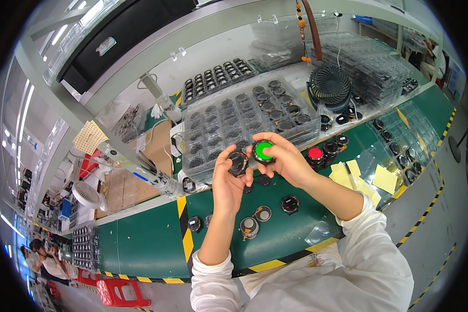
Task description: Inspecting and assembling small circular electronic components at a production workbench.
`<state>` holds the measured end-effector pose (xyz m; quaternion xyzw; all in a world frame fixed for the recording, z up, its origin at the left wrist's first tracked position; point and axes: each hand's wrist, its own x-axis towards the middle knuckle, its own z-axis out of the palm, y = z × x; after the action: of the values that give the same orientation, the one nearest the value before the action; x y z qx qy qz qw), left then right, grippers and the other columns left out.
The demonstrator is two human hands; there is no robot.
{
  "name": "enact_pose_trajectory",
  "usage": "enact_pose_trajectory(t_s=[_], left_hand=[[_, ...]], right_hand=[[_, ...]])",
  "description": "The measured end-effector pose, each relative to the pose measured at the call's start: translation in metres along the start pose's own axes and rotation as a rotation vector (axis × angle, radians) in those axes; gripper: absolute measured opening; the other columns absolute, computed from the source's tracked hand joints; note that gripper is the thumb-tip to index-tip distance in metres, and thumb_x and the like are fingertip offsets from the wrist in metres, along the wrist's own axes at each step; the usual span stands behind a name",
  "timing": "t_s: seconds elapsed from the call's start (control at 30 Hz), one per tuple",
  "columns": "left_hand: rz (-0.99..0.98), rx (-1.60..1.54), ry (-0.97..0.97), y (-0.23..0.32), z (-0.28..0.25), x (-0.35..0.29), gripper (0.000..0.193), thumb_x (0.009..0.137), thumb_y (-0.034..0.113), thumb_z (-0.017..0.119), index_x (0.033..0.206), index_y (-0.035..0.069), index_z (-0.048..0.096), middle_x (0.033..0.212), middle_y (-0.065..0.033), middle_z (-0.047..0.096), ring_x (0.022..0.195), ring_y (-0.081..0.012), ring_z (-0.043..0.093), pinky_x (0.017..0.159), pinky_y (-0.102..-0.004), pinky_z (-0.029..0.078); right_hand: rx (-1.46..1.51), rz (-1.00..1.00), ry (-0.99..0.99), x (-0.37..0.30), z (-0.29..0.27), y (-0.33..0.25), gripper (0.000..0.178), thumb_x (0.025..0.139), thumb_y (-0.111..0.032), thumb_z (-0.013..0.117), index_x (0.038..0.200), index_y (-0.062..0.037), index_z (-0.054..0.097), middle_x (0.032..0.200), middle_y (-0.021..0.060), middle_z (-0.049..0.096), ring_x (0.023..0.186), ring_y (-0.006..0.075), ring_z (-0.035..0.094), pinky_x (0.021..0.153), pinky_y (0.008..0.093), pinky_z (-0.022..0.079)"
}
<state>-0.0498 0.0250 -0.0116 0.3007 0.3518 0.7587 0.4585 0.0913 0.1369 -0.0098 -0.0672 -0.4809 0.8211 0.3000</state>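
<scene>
My left hand (230, 179) is closed around a round black watch case (238, 163), fingers wrapped about its rim. Right beside it, my right hand (282, 158) grips a round watch (263, 150) whose screen glows bright green, the thumb lying on the screen. Both are held up over the green bench, in front of a clear tray (296, 136) of round watch parts. Below my hands lie a watch with a lit dark screen (290, 204) and two opened watch parts with grey discs (249, 227) (263, 213).
A stack of watches, one with a red screen (314, 154), stands right of my hands. Yellow paper notes (385, 179) lie by another clear tray (400, 140). A black fan (329, 87) stands behind. Striped tape (268, 265) edges the bench. People sit far left.
</scene>
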Motion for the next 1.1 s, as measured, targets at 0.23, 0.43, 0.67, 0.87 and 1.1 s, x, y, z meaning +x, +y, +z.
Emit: enact_pose_trajectory(t_s=[0.23, 0.43, 0.67, 0.87, 1.1], left_hand=[[0.006, -0.011, 0.015, 0.002, 0.002, 0.0, 0.044, 0.092, 0.019, 0.042, 0.133, 0.002, 0.039, 0.11, -0.0201, 0.059, 0.065, -0.02, 0.054, 0.056, -0.0307, 0.043], [0.013, 0.0, 0.011, 0.002, 0.0, 0.0, 0.045, 0.092, 0.018, 0.042, 0.134, 0.002, 0.039, 0.111, -0.0205, 0.059, 0.064, -0.02, 0.054, 0.055, -0.0301, 0.043], [0.027, 0.059, 0.01, 0.001, 0.001, 0.0, 0.045, 0.091, 0.006, 0.046, 0.135, 0.002, 0.038, 0.112, -0.0194, 0.059, 0.066, -0.0169, 0.055, 0.055, -0.0286, 0.045], [0.048, 0.027, -0.023, 0.006, 0.003, -0.003, 0.051, 0.092, 0.001, 0.052, 0.14, 0.001, 0.035, 0.115, -0.0192, 0.059, 0.073, -0.0167, 0.059, 0.059, -0.028, 0.047], [0.122, 0.352, -0.151, 0.031, 0.009, -0.011, 0.066, 0.087, -0.01, 0.061, 0.144, 0.0, 0.03, 0.121, -0.0218, 0.057, 0.089, -0.0254, 0.069, 0.068, -0.0299, 0.057]], right_hand=[[0.056, -0.009, -0.034, 0.0, -0.004, 0.001, 0.043, 0.092, -0.008, 0.034, 0.134, -0.0012, 0.04, 0.119, 0.0183, 0.057, 0.079, 0.0254, 0.061, 0.063, 0.0324, 0.051], [0.071, -0.011, -0.036, -0.001, -0.004, 0.0, 0.041, 0.094, -0.009, 0.035, 0.134, -0.001, 0.04, 0.118, 0.0185, 0.058, 0.078, 0.0251, 0.061, 0.062, 0.0323, 0.051], [0.065, -0.002, -0.025, -0.002, -0.002, 0.0, 0.04, 0.097, -0.011, 0.034, 0.135, -0.001, 0.041, 0.117, 0.0187, 0.059, 0.077, 0.0241, 0.061, 0.061, 0.0317, 0.05], [-0.012, -0.002, -0.029, -0.002, -0.001, -0.006, 0.046, 0.095, -0.006, 0.049, 0.14, -0.0015, 0.038, 0.122, 0.0166, 0.058, 0.083, 0.0209, 0.064, 0.067, 0.031, 0.053], [-0.27, -0.102, -0.113, -0.014, 0.004, -0.032, 0.063, 0.087, 0.004, 0.063, 0.143, -0.0022, 0.036, 0.13, 0.015, 0.056, 0.1, 0.0198, 0.066, 0.084, 0.0322, 0.056]])
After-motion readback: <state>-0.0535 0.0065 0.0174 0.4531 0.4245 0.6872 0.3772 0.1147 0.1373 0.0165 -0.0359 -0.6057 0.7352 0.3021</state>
